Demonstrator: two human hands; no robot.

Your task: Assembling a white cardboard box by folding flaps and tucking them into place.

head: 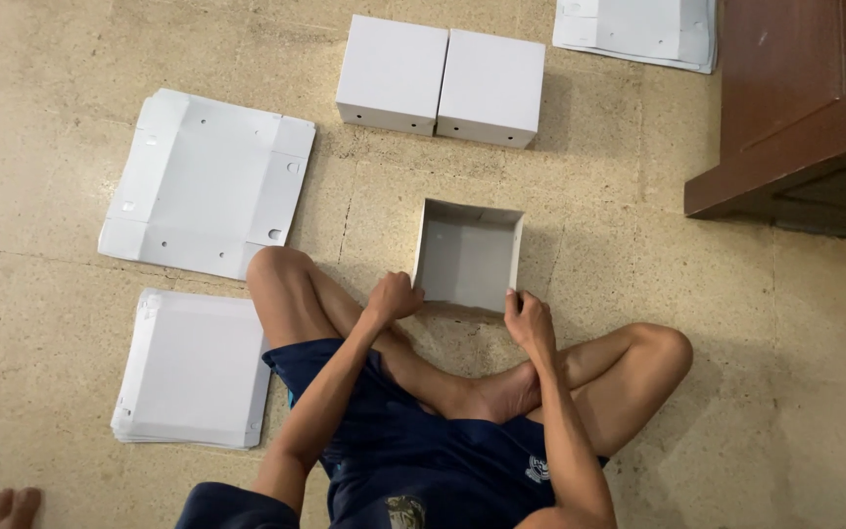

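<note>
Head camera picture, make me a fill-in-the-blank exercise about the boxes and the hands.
1. Both hands, left hand and right hand, grip the near wall of the ____ box.
2. Beyond it stand ____ closed white boxes, side by side and touching.
3. The flat sheets lie on the person's ____ side.
4. The wooden cabinet stands on the person's ____ side.

Missing words: open; two; left; right
</note>
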